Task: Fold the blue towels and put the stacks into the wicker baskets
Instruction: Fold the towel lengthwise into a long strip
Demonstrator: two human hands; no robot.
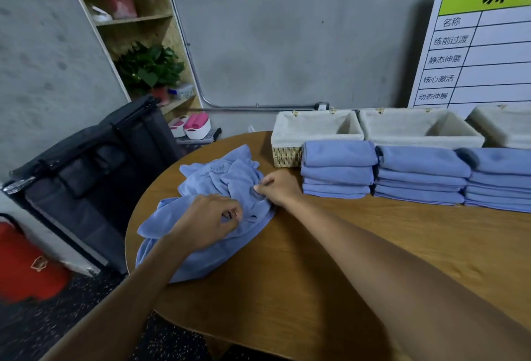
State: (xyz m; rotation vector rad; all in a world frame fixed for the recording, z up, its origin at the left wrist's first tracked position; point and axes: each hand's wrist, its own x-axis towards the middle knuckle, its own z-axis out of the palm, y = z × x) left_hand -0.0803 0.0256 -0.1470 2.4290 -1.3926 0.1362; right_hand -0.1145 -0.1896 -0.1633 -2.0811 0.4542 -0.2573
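Both hands pinch a crumpled blue towel on the wooden table: left hand low, right hand beyond it. Three folded stacks sit before three lined wicker baskets.

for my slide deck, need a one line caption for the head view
Both hands pinch a crumpled blue towel beside three folded stacks and empty baskets.
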